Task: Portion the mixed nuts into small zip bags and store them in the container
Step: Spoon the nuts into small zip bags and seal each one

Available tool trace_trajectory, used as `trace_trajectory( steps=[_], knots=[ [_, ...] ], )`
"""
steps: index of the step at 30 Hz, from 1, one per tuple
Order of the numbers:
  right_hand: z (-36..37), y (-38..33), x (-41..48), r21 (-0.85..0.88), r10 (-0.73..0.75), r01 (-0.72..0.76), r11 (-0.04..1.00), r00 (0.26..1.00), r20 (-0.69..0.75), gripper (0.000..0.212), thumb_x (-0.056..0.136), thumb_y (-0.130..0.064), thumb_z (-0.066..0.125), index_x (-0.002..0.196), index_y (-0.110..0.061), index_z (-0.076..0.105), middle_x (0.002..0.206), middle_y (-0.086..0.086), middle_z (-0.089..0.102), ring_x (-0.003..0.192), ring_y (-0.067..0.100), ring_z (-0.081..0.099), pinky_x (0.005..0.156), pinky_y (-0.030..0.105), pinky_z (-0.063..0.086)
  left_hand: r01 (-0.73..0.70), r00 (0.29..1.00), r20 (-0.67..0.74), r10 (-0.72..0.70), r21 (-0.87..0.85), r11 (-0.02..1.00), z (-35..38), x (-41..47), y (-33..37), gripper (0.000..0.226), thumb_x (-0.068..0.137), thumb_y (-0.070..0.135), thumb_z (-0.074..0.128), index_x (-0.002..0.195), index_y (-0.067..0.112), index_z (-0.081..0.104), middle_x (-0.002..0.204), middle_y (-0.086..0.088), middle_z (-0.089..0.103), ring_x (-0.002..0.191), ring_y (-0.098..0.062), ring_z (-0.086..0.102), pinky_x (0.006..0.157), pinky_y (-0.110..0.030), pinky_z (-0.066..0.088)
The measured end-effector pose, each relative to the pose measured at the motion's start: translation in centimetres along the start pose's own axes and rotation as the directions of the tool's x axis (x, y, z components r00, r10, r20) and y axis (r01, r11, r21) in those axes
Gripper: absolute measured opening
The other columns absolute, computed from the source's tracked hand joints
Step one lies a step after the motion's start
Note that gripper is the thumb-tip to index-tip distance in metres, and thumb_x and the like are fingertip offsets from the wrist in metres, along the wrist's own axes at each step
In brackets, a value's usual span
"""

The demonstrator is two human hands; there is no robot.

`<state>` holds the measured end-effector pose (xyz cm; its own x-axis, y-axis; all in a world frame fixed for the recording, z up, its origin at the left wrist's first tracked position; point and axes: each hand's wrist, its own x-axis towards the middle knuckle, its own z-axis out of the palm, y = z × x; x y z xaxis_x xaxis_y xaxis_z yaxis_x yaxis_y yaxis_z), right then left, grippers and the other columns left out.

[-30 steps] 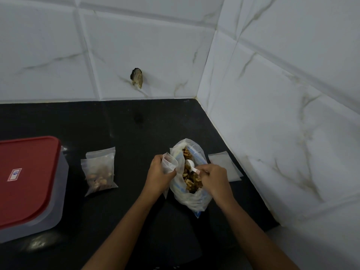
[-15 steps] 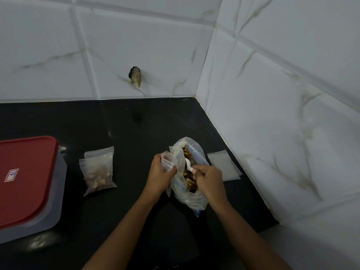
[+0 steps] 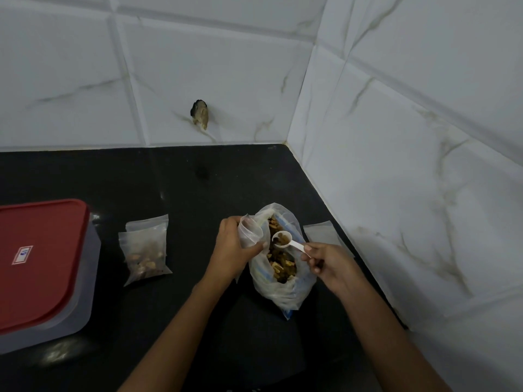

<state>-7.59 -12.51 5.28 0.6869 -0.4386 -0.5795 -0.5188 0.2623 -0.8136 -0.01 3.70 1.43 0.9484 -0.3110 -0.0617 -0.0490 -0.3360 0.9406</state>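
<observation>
Head-view spotter: Your mixed nuts (image 3: 280,263) sit in the big bag (image 3: 283,292), which lies on the table (image 3: 198,193) between your arms with its mouth spread wide. A few pieces ride in the white spoon (image 3: 283,239), held level over that mouth.

Coach: Keeping it over the big bag is sensible, I'd say: anything that rolls off drops back among the nuts. Your right grip (image 3: 331,264) pinches the end of the handle, with the bowl aimed left.

Head-view spotter: Your left grip (image 3: 230,250) is curled round a small zip bag (image 3: 250,232). Its thumb and fingers prop the mouth into a round opening just beside the spoon. Whether anything is inside yet, I cannot tell.

Coach: That's likely why you hold it tilted and close: it makes for a short tip-in.

Head-view spotter: Further left, one filled small bag (image 3: 145,250) lies flat on the table. Beyond it stands the container (image 3: 42,264), with its red lid on. A flat empty bag (image 3: 319,232) waits near the right wall, just past your right grip.

Coach: So I judge you early on: one portion is done, and that lid must come off before anything is stored.
</observation>
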Motion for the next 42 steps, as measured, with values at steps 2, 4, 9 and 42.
trace_trajectory(
  steps=[2,4,9,42],
  knots=[
    [-0.4,-0.3,-0.5,0.015,-0.033,0.033,0.999,0.999,-0.011,0.02,0.092,0.003,0.043,0.088,-0.001,0.063,0.069,0.011,0.055,0.056,0.01,0.041,0.052,0.019,0.031,-0.027,0.999,0.019,0.027,0.018,0.999,0.0,0.1,0.2,0.067,0.07,0.02,0.079,0.127,0.02,0.041,0.125,0.005,0.043,0.114,-0.007,0.043,0.089,-0.022,0.039],
    [-0.9,-0.7,-1.1,0.039,-0.063,0.064,0.997,0.998,-0.02,0.02,0.092,0.003,0.043,0.09,0.001,0.063,0.068,0.011,0.055,0.055,0.011,0.04,0.052,0.02,0.031,-0.056,0.998,0.044,0.055,0.027,0.998,0.2,0.1,0.4,0.067,0.068,0.021,0.08,0.124,0.021,0.043,0.124,0.005,0.049,0.116,-0.008,0.046,0.09,-0.022,0.041],
    [-1.2,-2.1,-3.0,0.068,-0.186,0.185,0.98,0.982,0.009,0.017,0.091,0.0,0.048,0.093,0.001,0.065,0.065,0.007,0.057,0.054,0.01,0.042,0.05,0.02,0.033,-0.131,0.99,0.068,0.125,0.1,0.986,0.4,0.2,1.2,0.054,0.071,0.025,0.078,0.116,0.024,0.047,0.111,0.008,0.052,0.109,-0.008,0.048,0.085,-0.022,0.043],
    [1.4,1.7,-1.3,-0.781,-0.706,0.473,0.407,0.706,0.06,0.027,0.091,-0.014,0.053,0.117,-0.01,0.062,0.107,0.004,0.066,0.083,0.0,0.053,0.059,-0.002,0.038,0.025,0.999,-0.043,-0.027,-0.041,0.999,0.5,-0.4,0.5,0.058,0.075,0.02,0.075,0.123,0.018,0.043,0.113,0.009,0.049,0.099,-0.003,0.049,0.067,-0.011,0.039]
  ],
)
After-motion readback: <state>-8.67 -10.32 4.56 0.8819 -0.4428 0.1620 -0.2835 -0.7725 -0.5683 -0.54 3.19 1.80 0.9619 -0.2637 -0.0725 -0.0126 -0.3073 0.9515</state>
